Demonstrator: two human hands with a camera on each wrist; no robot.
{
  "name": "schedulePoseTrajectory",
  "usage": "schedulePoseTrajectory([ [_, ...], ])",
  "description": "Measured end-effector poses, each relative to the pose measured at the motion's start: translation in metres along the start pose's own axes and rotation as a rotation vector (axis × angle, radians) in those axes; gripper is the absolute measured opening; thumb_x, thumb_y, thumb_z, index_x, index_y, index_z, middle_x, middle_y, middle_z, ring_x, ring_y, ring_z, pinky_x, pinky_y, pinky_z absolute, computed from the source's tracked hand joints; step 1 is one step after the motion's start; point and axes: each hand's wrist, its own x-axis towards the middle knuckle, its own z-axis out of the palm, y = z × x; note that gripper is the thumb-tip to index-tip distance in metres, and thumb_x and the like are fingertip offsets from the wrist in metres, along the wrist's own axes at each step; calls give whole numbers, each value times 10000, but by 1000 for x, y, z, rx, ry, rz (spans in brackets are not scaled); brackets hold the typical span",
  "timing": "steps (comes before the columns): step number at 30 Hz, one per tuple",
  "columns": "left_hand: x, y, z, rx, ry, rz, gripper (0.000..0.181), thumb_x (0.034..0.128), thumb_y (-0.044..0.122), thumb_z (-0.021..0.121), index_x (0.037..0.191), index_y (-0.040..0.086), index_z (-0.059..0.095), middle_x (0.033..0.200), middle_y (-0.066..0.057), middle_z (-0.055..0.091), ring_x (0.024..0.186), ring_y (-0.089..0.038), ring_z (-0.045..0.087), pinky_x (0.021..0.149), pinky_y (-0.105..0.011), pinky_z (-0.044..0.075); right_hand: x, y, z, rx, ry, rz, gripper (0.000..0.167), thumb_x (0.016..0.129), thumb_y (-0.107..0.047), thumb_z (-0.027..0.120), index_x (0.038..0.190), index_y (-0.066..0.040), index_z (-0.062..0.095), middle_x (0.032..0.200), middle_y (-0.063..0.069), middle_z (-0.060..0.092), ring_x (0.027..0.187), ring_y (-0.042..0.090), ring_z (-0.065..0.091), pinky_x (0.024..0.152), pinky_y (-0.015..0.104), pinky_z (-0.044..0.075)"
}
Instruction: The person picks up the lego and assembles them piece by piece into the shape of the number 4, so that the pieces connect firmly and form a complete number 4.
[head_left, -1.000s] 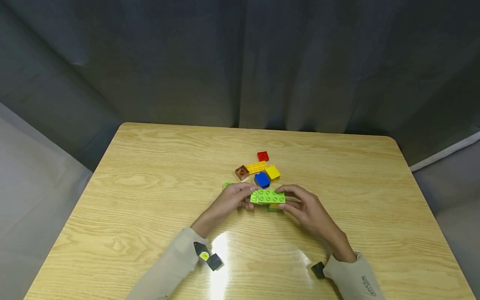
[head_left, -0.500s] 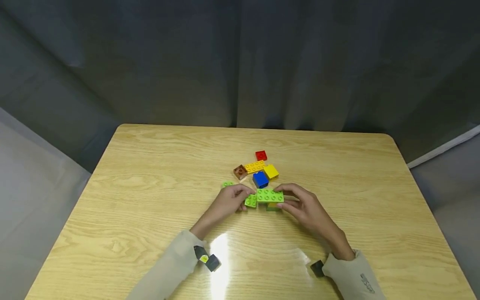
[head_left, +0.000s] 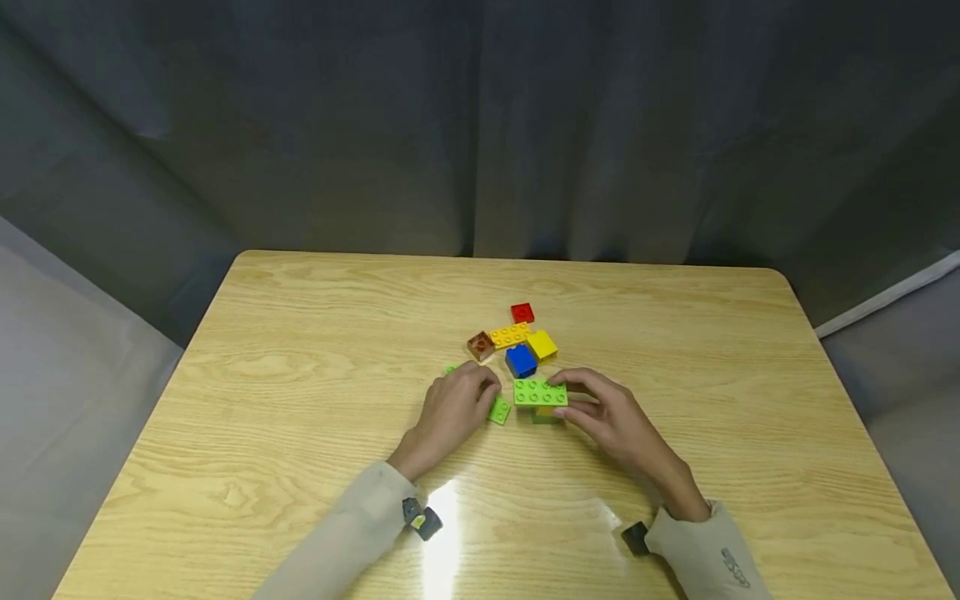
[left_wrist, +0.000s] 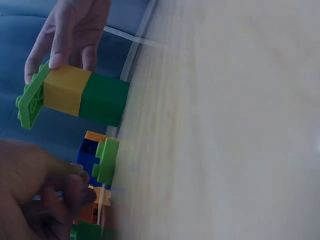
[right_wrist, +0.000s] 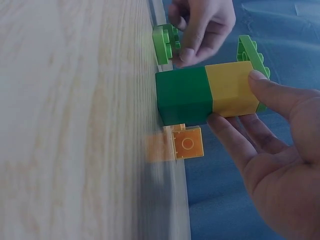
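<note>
Wood-grained table (head_left: 262, 400) (coloured bricks (head_left: 521, 362) atop)

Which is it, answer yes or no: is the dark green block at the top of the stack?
No, the dark green block is at the bottom, with the yellow block above it.

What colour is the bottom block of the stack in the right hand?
The bottom block is dark green, best seen in the right wrist view.

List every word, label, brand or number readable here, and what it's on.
None can be read.
Right sleeve: dark lettering, too blurred.
Left wrist device: yellowish label, too small.
Held stack, loose blocks: no lettering visible.
</note>
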Motion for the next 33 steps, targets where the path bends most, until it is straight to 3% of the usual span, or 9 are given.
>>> schedulePoseTrajectory([
  [4, 16, 2, -3, -2, 69, 60, 81, 974, 76, 742, 1043, 53, 776, 995, -43, 710, 810, -134, 633, 629, -230, 514, -1, 0, 0, -8, 8, 6, 400, 936, 74, 712, 1308, -41, 618, 1314, 152, 623, 1193, 357, 637, 911, 285, 586],
  [8, 36, 1, -2, 39, 91, 90, 162, 946, 54, 771, 1108, 53, 772, 1189, -82, 683, 1073, -233, 615, 902, -357, 529, -1, 0, -1, -1, 5, 19, 395, 943, 68, 707, 1309, -47, 616, 1325, 142, 619, 1218, 338, 621, 924, 289, 583],
  [12, 53, -7, 6, 109, 48, 70, 245, 939, 43, 773, 1184, 36, 754, 1388, -142, 628, 1310, -312, 555, 1149, -516, 404, -1, 0, 0, 13, 0, 26, 394, 944, 76, 701, 1311, -36, 613, 1327, 152, 616, 1215, 357, 621, 926, 291, 582],
  [15, 59, -12, 11, 145, -8, 36, 285, 952, 34, 752, 1236, 31, 735, 1436, -157, 607, 1380, -338, 517, 1212, -614, 278, -2, 0, 1, 23, -2, 23, 393, 942, 83, 700, 1308, -32, 616, 1323, 157, 617, 1208, 377, 622, 925, 292, 582],
  [19, 63, -15, 14, 154, -31, 14, 278, 958, 36, 747, 1235, 50, 744, 1345, -117, 681, 1341, -317, 567, 1214, -681, 190, -1, -1, 1, 18, -1, 16, 399, 940, 81, 703, 1309, -42, 618, 1324, 153, 618, 1211, 378, 620, 923, 293, 583],
  [26, 61, -16, 6, 77, -11, 38, 244, 944, 34, 758, 1188, 38, 757, 1195, -80, 737, 1152, -226, 668, 1229, -663, 158, 0, 0, 1, 13, -3, 15, 405, 937, 85, 702, 1314, -35, 614, 1330, 154, 613, 1216, 368, 621, 926, 290, 581],
  [32, 51, -14, -7, -38, 37, 51, 246, 951, 40, 741, 1194, 7, 746, 1208, -110, 693, 1101, -233, 648, 1227, -609, 242, 1, 0, 0, 8, 0, 24, 411, 935, 81, 706, 1318, -36, 614, 1330, 156, 612, 1209, 358, 631, 924, 295, 582],
  [33, 49, -13, -9, -58, 46, 56, 244, 953, 39, 738, 1194, 4, 746, 1211, -114, 686, 1082, -232, 651, 1203, -570, 328, 1, 0, 0, 8, 1, 28, 409, 935, 77, 707, 1316, -41, 616, 1330, 153, 612, 1210, 354, 630, 923, 295, 582],
])
